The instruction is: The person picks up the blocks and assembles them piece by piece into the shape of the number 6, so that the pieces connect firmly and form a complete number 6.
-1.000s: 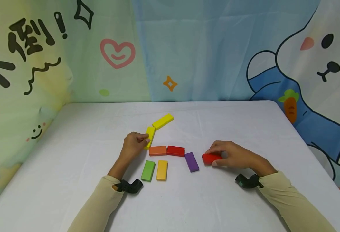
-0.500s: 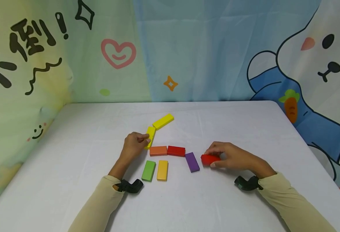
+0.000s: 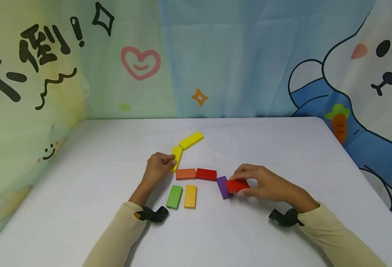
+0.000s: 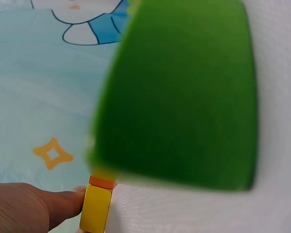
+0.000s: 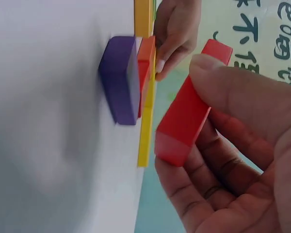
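Red block: pinched by the right hand, fingers parted only its width; right of center, raised, longer side running across.
Purple block: left of those fingers, partly covered, slanting down-right; right hand nearer.
Left hand: at the yellow block, grip unclear.
Red's shift: leftward, now overlapping purple.

Black lettering "不倒!" on the cartoon backdrop

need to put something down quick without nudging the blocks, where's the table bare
Bare table: left of the left hand, right of the right hand, and up front between the sleeves. Crowded: the middle, around the orange block, purple block and green block.
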`<state>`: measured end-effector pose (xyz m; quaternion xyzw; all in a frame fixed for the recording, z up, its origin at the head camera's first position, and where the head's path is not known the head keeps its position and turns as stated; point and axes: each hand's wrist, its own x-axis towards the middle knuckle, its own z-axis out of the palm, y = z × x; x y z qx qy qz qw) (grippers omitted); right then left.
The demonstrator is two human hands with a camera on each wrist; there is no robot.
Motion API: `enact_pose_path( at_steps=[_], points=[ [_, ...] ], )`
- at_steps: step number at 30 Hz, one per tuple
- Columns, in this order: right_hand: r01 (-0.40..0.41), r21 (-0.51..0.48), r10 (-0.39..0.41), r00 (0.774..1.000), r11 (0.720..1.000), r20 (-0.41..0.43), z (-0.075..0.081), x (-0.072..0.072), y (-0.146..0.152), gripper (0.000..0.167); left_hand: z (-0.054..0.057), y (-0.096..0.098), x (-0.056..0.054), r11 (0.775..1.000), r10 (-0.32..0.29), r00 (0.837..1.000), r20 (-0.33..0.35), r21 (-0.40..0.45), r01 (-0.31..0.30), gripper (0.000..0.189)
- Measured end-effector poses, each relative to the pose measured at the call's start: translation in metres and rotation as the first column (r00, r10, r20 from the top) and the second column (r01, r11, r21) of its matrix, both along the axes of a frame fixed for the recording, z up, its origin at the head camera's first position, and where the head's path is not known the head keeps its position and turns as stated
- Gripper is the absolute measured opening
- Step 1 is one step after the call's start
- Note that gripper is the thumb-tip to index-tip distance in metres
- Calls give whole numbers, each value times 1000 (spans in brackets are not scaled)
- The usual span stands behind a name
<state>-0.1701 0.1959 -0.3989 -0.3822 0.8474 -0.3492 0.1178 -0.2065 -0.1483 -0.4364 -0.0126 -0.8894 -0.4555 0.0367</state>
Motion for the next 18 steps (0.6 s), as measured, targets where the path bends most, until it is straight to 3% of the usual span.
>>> enact_pose_path(
  at_steps=[5,9,18],
  points=[
    [3,-7,-3,1000,1000,-29,5,6,-13,36,-1,1,0,1000,10,1000,3,-2,-10,24],
    [-39,-25,37,997,999,-72,6,8,-21,36,-1,2,0,1000,18,1000,10,-4,-18,24],
    [-111,13,112,992,994,-65,5,10,-32,33,2,2,0,999,44,998,52,-18,-43,26]
  ],
)
